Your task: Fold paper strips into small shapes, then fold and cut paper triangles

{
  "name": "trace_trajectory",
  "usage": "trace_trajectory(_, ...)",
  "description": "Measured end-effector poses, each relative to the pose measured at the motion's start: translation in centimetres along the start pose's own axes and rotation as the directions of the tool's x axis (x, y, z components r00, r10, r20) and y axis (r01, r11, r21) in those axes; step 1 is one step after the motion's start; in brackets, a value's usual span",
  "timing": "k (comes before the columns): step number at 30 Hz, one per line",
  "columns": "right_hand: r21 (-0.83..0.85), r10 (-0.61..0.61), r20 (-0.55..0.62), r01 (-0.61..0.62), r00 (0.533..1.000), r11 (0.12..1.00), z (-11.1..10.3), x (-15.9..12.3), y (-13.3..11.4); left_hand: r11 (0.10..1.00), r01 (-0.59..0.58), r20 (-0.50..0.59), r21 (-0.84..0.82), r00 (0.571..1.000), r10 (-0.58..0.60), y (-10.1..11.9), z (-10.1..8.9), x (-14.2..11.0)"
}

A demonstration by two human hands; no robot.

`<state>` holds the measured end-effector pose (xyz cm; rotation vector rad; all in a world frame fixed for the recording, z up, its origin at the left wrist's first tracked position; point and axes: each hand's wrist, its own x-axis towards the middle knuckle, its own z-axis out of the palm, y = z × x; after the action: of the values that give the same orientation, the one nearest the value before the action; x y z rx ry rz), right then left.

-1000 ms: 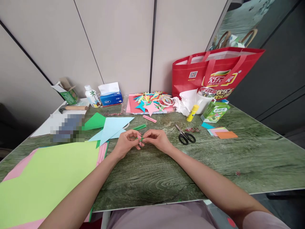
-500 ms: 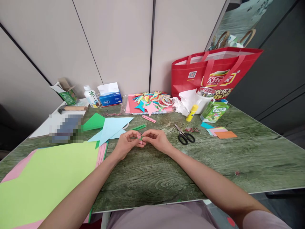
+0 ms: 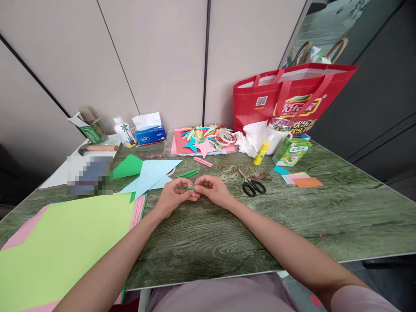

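Observation:
Between my two hands is a small piece of folded pink and green paper (image 3: 191, 189), partly hidden by my fingers. My left hand (image 3: 174, 197) pinches it from the left, and my right hand (image 3: 214, 190) grips its right side with thumb and fingers closed. Just beyond them lie a folded green strip (image 3: 188, 173) and a folded pink strip (image 3: 203, 162). To the left of my left hand, light blue paper pieces (image 3: 156, 173) overlap a green piece (image 3: 128, 166). Black-handled scissors (image 3: 251, 185) rest to the right of my right hand.
Large yellow-green sheets (image 3: 71, 242) cover the table's left front. Along the back stand a tissue box (image 3: 150, 135), a bottle (image 3: 124, 132), paper stars (image 3: 205, 147), a glue stick (image 3: 261, 153), a mug (image 3: 276, 135), a drink carton (image 3: 291, 152) and a red bag (image 3: 256, 102). Coloured slips (image 3: 308, 183) lie right.
The folded paper has turned slightly between my fingers, and more of its green part shows. Both hands stay in nearly the same place.

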<state>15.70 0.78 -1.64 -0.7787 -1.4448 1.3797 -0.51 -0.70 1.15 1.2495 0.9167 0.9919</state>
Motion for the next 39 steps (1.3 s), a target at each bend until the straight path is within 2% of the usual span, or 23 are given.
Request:
trace_trajectory(4, 0.034, 0.0, 0.01, -0.001, 1.0, 0.999, 0.26, -0.05, -0.22, 1.0, -0.024, -0.02, 0.014, 1.0, 0.024, -0.17, 0.02, 0.0)
trace_trajectory(8, 0.096, 0.032, 0.011, -0.032, 0.999, 0.995, 0.44, 0.03, -0.04, 0.999, -0.021, -0.03, -0.046, 0.999, 0.02, 0.0, 0.06, -0.04)
trace_trajectory(11, 0.222, 0.114, 0.03, -0.117, 0.993, 0.968, 0.23, 0.14, 0.02, 0.995, 0.011, -0.016, -0.101, 1.0, -0.013, 0.38, 0.15, -0.05)
trace_trajectory(16, 0.389, 0.237, 0.168, -0.285, 0.957, 0.876, -0.37, 0.32, -0.22, 0.984, 0.046, 0.028, -0.169, 0.999, -0.042, 0.75, 0.43, -0.13)
trace_trajectory(19, 0.345, 0.214, 0.153, -0.255, 0.965, 0.904, -0.31, 0.34, -0.2, 0.993, 0.0, -0.005, -0.116, 1.0, -0.001, 0.55, 0.44, -0.22)
trace_trajectory(22, 0.214, 0.16, 0.1, -0.179, 0.982, 0.96, -0.02, 0.33, 0.03, 0.999, -0.032, -0.064, -0.044, 0.998, 0.029, 0.23, 0.27, -0.24)
trace_trajectory(25, 0.151, 0.135, 0.053, -0.142, 0.989, 0.978, 0.16, 0.37, 0.25, 1.0, 0.0, -0.079, -0.03, 0.997, -0.002, 0.03, -0.02, -0.09)
trace_trajectory(29, 0.155, 0.133, -0.001, -0.131, 0.991, 0.979, 0.12, 0.48, 0.21, 0.998, 0.041, -0.107, -0.039, 0.993, -0.045, 0.02, -0.26, 0.2)
trace_trajectory(34, 0.161, 0.149, 0.016, -0.15, 0.989, 0.976, 0.08, 0.46, 0.03, 0.998, 0.033, -0.124, 0.06, 0.992, -0.025, 0.14, -0.04, 0.29)
trace_trajectory(39, 0.08, 0.144, 0.058, -0.148, 0.988, 0.986, 0.13, 0.29, 0.11, 0.988, -0.003, -0.135, 0.157, 0.99, 0.025, -0.17, 0.07, 0.21)
